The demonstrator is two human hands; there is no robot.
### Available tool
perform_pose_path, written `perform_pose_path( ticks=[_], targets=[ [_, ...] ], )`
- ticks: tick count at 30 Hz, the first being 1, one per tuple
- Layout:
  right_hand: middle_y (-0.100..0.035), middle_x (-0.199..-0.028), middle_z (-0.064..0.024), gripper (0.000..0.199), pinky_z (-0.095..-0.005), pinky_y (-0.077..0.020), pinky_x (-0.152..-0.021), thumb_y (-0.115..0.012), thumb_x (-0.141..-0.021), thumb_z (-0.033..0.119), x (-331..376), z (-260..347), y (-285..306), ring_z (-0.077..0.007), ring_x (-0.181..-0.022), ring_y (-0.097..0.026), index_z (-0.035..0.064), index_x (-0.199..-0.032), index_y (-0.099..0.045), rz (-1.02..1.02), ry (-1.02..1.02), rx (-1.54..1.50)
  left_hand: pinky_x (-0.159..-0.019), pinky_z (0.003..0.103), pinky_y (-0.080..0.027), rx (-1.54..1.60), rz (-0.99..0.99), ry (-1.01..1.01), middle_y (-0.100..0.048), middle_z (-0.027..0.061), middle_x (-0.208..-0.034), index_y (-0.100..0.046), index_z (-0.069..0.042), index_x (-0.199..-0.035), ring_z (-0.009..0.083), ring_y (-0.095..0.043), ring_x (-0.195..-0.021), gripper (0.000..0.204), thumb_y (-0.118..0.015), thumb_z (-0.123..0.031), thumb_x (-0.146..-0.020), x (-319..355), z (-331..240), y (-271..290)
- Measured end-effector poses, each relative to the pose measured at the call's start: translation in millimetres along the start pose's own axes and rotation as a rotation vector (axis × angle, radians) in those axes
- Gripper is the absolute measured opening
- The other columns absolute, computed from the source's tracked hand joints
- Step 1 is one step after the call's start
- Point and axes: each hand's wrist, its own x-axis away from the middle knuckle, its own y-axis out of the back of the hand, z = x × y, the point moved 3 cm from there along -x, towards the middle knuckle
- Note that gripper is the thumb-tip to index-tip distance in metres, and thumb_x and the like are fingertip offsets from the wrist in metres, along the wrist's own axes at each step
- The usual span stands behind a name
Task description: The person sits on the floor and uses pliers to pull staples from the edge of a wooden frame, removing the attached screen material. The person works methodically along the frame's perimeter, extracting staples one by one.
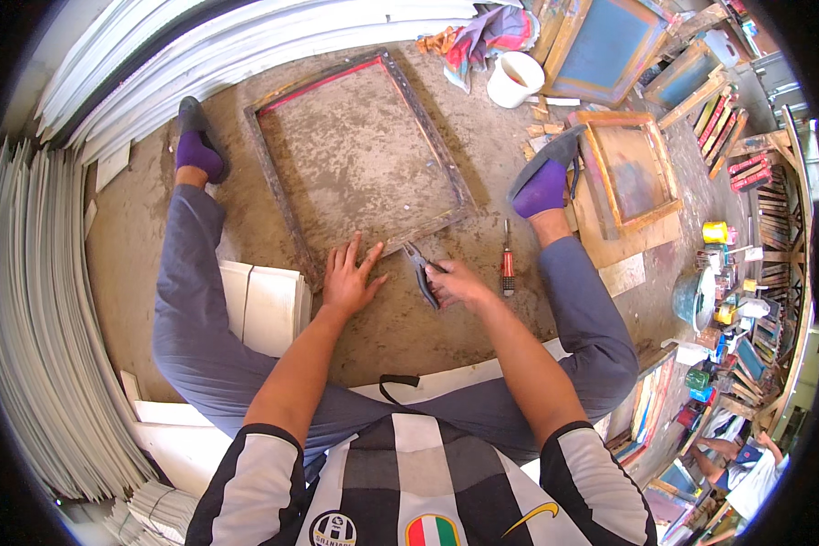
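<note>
Wooden and paint-stained, the screen-printing frame (359, 159) lies flat on the concrete floor (127, 237) between our outstretched legs, its near edge just in front of us. Our left hand (350, 278) is spread, fingers fanned and palm pressed down on the near rail of the frame close to its near left corner. Our right hand (455, 284) is curled around the handles of a pair of pliers (420, 270), whose nose points at that same near rail, touching it or just short of it; we cannot tell which. A red-handled screwdriver (508, 264) lies on the floor just right of the right hand, untouched. We judge the work on the frame to be at an early or middle stage: the pliers are busy at only one spot on the near rail, and the far and side rails, one with a red strip along it, show nothing being handled. Whether staples or tacks are already out elsewhere is too small to tell. A white cup (515, 79) stands beyond the far right corner of the frame, and other frames (628, 168) rest to the right.
</note>
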Motion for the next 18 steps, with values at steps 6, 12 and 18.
perform_pose_path(
  ticks=[6,12,18],
  targets=[
    [-0.069,-0.102,-0.0130,0.040,-0.0351,-0.0540,-0.068,-0.055,-0.101,0.043,16,-4,3,-0.0218,-0.082,-0.068,0.0072,-0.118,-0.058,0.013,-0.023,-0.012,-0.114,0.056,-0.026,0.014,0.004,-0.150,-0.028,0.0139,-0.159,-0.048,-0.024,-0.146,0.0371,-0.032,-0.142,0.061,-0.063,-0.048,-0.091,2,-7,8],
    [-0.068,-0.100,-0.0112,0.039,-0.0351,-0.0536,-0.068,-0.055,-0.100,0.044,7,2,10,-0.0220,-0.081,-0.068,0.0075,-0.114,-0.059,-0.017,0.003,0.017,-0.115,0.056,-0.026,0.021,-0.028,0.021,-0.028,0.0143,-0.158,-0.046,-0.019,-0.147,0.0376,-0.031,-0.143,0.063,-0.060,-0.047,-0.093,-15,-18,2],
    [-0.068,-0.099,-0.0112,0.041,-0.0365,-0.0541,-0.067,-0.056,-0.099,0.044,-8,2,19,-0.0231,-0.083,-0.069,0.0082,-0.119,-0.058,0.007,-0.024,0.066,-0.111,0.053,-0.031,0.046,-0.080,0.076,-0.039,0.0147,-0.149,-0.047,-0.014,-0.145,0.0361,-0.039,-0.135,0.063,-0.065,-0.043,-0.091,-28,-26,-1]
  ],
)
